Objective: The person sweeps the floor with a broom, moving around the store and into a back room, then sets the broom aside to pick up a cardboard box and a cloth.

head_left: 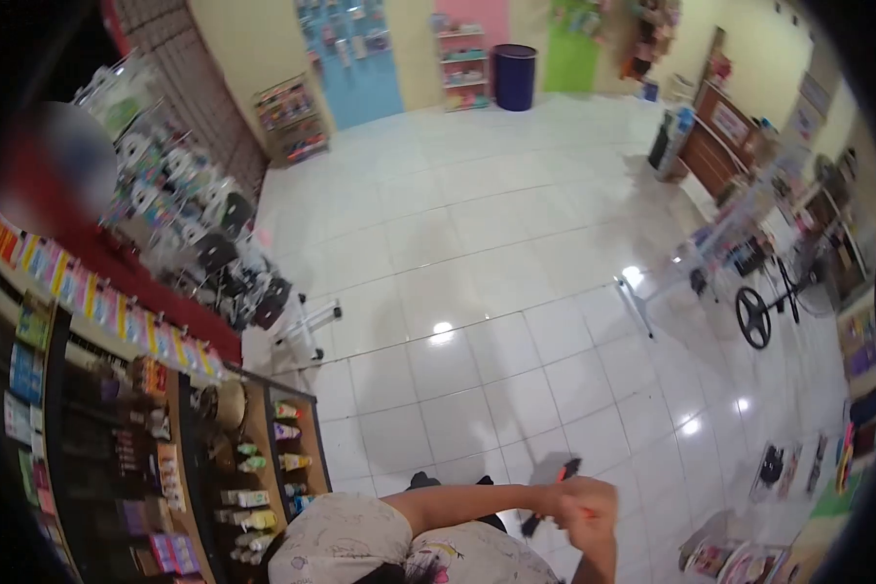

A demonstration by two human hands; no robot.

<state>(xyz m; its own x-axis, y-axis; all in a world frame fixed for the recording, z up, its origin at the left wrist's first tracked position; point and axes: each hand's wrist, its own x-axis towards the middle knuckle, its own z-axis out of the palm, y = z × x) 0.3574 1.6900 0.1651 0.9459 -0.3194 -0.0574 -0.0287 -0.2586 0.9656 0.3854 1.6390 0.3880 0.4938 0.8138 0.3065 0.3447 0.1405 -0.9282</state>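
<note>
Both of my hands are close together at the lower right of the head view, in front of my body. My left hand (552,500) reaches across from the left, with its forearm level over my patterned top. Beside it, my right hand (591,510) comes up from below, its fingers closed. Between and around the hands shows a black and orange object (568,470), with a dark bristle-like part (530,527) below. The hands overlap, and which one grips it is hard to tell.
White tiled floor (438,253) spreads ahead. Shelves of bottles and boxes (253,477) stand at the lower left, with a rack of bagged goods (185,204) behind. A blue bin (514,78) is at the far wall, and a black wheel (752,317) at right.
</note>
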